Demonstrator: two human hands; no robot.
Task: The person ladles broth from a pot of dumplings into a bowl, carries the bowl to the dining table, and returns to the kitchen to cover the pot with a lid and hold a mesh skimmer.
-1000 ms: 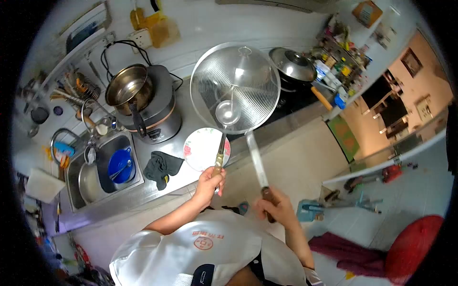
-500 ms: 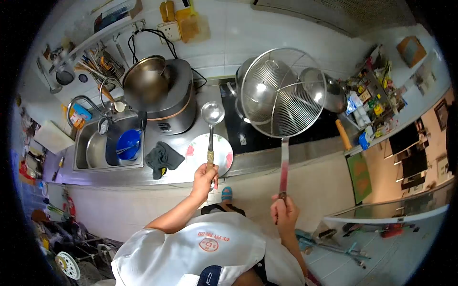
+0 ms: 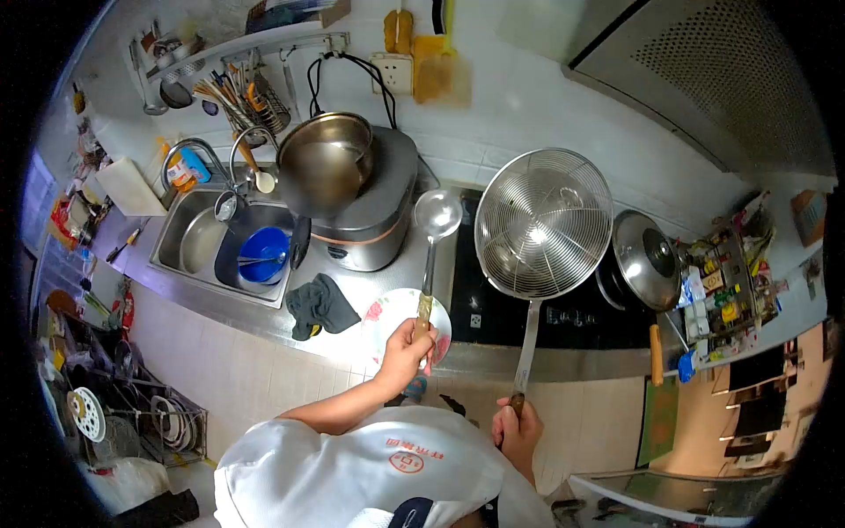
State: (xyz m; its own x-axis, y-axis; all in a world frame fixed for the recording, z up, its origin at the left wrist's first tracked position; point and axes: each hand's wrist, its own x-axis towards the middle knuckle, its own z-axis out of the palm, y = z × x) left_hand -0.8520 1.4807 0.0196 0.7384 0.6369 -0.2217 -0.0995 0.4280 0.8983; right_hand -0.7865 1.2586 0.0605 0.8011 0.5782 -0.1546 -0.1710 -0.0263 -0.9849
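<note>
My left hand (image 3: 407, 352) is closed round the patterned handle of a metal ladle (image 3: 438, 214). The ladle's bowl points away from me, over the counter, past a white plate with pink flowers (image 3: 380, 327). In my right hand (image 3: 518, 431) is the dark grip of a large round wire strainer (image 3: 550, 251). Its coiled mesh is held up in front of the black hob (image 3: 572, 326) and hides part of it. To the strainer's right, a lidded pan (image 3: 629, 238) with a wooden handle sits on the hob.
A grey rice cooker (image 3: 392, 189) carries a metal pot (image 3: 339, 132), partly blurred. Left of it is a sink (image 3: 167, 251) with a blue bowl (image 3: 264, 246). A dark cloth (image 3: 321, 304) lies on the counter. A range hood (image 3: 704, 79) overhangs at upper right, above a rack of bottles (image 3: 726, 299).
My view has shifted, so the counter appears lower and farther right. The strainer no longer overlaps the lidded pan. Both hands keep their holds.
</note>
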